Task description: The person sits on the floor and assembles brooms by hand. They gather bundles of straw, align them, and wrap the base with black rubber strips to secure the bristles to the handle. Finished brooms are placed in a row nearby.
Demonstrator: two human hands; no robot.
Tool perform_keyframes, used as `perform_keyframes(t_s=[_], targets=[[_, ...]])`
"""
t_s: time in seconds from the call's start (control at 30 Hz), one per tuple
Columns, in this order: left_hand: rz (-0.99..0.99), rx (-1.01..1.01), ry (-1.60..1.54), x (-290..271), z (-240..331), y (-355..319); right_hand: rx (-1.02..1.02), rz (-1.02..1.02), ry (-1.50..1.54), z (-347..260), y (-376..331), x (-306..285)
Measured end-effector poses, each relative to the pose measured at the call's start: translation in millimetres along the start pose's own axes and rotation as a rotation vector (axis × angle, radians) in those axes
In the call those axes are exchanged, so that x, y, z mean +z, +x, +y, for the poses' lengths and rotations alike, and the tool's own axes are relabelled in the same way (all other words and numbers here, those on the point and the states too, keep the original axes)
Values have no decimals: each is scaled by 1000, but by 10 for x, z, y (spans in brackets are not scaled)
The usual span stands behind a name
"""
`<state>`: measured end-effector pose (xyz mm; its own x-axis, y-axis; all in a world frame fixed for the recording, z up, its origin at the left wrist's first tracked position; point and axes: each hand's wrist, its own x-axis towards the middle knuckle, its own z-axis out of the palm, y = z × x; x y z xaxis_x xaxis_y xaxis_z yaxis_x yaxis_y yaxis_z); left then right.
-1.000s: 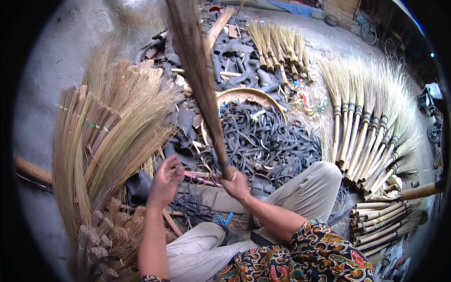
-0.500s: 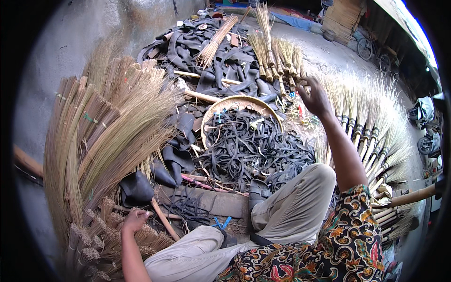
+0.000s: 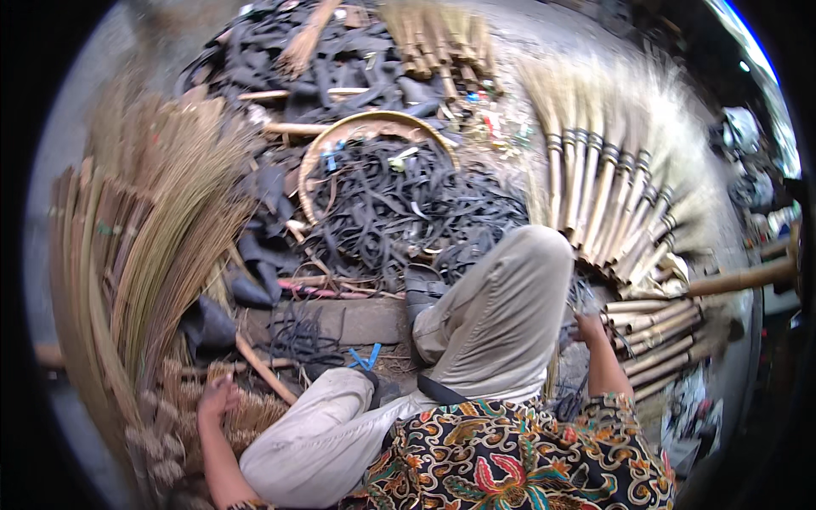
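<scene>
My left hand (image 3: 218, 399) is over the cut ends of grass bundles (image 3: 255, 412) at the lower left, with its fingers loosely bent and nothing visible in them. Beside my raised knee, my right hand (image 3: 587, 328) reaches down next to the bare handles (image 3: 650, 327) of several stacked brooms. Motion smears its fingers, and I cannot tell whether they grip anything. Tall bundles of broom grass (image 3: 161, 280) lean left of my left hand. In front of my legs, a round woven tray (image 3: 308, 183) is heaped with black rubber strips (image 3: 399, 200).
Finished brooms (image 3: 608, 191) fan out on the right. Farther off, sheets of black rubber (image 3: 255, 64) lie piled near more short brooms (image 3: 438, 47). A thick wooden pole (image 3: 739, 279) juts in from the right edge. Blue strips (image 3: 365, 357) lie by my foot.
My right hand has come down from its raised place near the far brooms to beside my knee. The view has shifted, and my left hand has stayed over the grass ends.
</scene>
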<state>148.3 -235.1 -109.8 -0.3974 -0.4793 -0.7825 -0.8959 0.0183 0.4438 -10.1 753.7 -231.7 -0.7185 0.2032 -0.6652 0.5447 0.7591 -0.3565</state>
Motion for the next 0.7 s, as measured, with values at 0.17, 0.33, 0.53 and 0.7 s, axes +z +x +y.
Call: perform_keyframes(t_s=[0.17, 0.33, 0.53, 0.7], targets=[[-18, 384, 367, 192, 369, -24, 81, 100, 811, -397, -15, 124], [68, 448, 509, 380, 694, -247, -421, 3, 860, -1772, 246, -553], [199, 309, 354, 309, 458, -308, -681, 195, 742, -3558, 33, -1336], [293, 254, 64, -119, 187, -157, -880, 101, 373, -4448, -69, -1001]])
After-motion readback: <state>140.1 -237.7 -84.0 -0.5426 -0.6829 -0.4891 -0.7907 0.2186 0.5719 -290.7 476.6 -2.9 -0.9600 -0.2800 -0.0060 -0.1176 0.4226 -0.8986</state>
